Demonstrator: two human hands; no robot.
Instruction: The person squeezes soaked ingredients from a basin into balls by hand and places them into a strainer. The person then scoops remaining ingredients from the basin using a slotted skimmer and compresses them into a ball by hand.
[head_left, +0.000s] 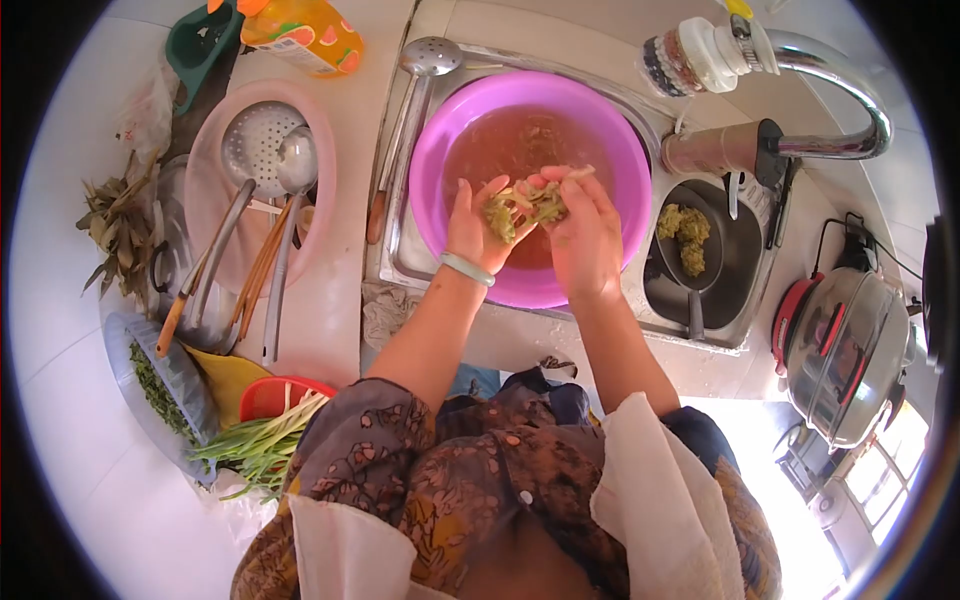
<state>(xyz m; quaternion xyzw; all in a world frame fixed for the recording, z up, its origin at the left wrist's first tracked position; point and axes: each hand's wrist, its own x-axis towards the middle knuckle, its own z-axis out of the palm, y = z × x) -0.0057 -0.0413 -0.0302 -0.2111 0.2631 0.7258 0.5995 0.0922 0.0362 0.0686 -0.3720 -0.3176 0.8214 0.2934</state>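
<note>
A pink-purple basin (430, 215) with reddish-brown water stands in the steel sink. Above the water, my left hand (478, 228), with a pale bangle at the wrist, cups a clump of wet yellow-green shredded vegetable (503, 215). My right hand (583, 232) is closed around the other side of the clump, its fingers curled over pale strips. The two hands are close together at the middle of the basin. More of the same yellow-green stuff (690, 232) lies in a strainer with a handle in the small sink at the right.
A curved faucet (840, 145) with a filter reaches in at upper right. To the left are a pink oval tray (200, 215) of ladles and chopsticks, green onions (262, 442) and an orange bottle (305, 38). A glass-lidded cooker (845, 350) stands right.
</note>
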